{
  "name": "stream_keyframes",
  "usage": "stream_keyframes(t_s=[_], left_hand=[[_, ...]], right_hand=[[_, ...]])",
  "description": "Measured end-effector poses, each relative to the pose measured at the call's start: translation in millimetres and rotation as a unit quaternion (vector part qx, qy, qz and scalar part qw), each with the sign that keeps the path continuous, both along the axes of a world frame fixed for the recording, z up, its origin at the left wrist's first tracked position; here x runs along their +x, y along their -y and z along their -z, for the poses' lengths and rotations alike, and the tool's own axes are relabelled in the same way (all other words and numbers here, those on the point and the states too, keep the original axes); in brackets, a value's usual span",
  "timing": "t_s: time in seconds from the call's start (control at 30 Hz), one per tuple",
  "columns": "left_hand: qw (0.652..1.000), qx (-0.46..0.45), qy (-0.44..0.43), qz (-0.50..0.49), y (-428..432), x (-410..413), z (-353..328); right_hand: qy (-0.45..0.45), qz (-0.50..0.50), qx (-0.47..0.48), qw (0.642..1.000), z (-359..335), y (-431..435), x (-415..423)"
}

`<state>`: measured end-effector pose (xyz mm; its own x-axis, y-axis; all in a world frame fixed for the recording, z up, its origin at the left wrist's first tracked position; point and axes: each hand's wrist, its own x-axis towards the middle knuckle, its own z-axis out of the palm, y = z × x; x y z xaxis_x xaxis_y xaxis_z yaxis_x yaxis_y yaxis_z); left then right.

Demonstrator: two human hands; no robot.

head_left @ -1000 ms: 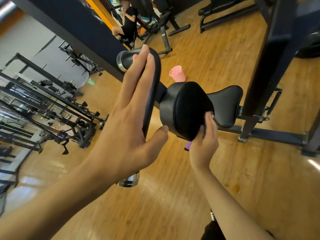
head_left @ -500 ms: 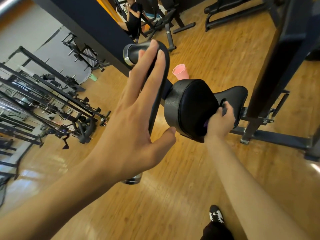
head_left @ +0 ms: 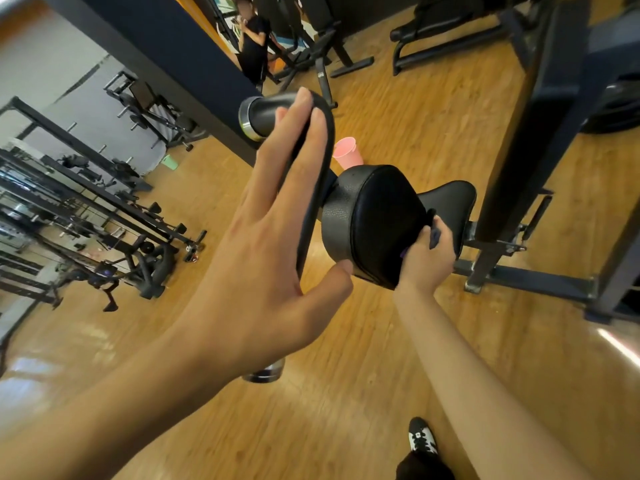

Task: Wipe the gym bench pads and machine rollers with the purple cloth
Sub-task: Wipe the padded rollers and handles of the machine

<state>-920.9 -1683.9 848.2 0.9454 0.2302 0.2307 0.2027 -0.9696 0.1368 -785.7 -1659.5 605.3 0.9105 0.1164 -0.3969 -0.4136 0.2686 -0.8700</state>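
A black-and-white shoe [head_left: 420,436] stands on the glossy wooden floor [head_left: 346,393]. The left hand [head_left: 263,244] stays flat, fingers straight along the smooth, curved black handle [head_left: 313,202] with its chrome end cap. The right hand [head_left: 427,258] has slid from the near face of the round roller [head_left: 374,223] to its far edge, fingers curled around the purple cloth [head_left: 434,237], pressing it to the grained black leather. Beyond sit a padded seat [head_left: 450,199] and a pink cup [head_left: 346,154].
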Motion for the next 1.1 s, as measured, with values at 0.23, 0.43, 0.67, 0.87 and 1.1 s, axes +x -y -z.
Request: stream_keyframes(t_s=[0.23, 0.43, 0.67, 0.87, 1.1], left_hand=[[1.0, -0.015, 0.007, 0.008, 4, 5, -2], [1.0, -0.016, 0.011, 0.0, 0, 6, -2], [0.999, -0.026, 0.027, -0.01, 4, 11, 1], [0.999, -0.026, 0.02, -0.004, 0, 17, 0], [0.999, -0.024, 0.027, -0.004, 1, 14, -2]], right_hand=[[0.405, -0.024, 0.076, 0.911, -57, 13, 3], [0.251, -0.019, 0.012, 0.968, -60, -6, 20], [0.479, -0.046, -0.012, 0.876, -58, 25, -51], [0.328, 0.039, -0.035, 0.943, -101, -11, 32], [0.523, 0.019, -0.029, 0.851, -68, 7, -44]])
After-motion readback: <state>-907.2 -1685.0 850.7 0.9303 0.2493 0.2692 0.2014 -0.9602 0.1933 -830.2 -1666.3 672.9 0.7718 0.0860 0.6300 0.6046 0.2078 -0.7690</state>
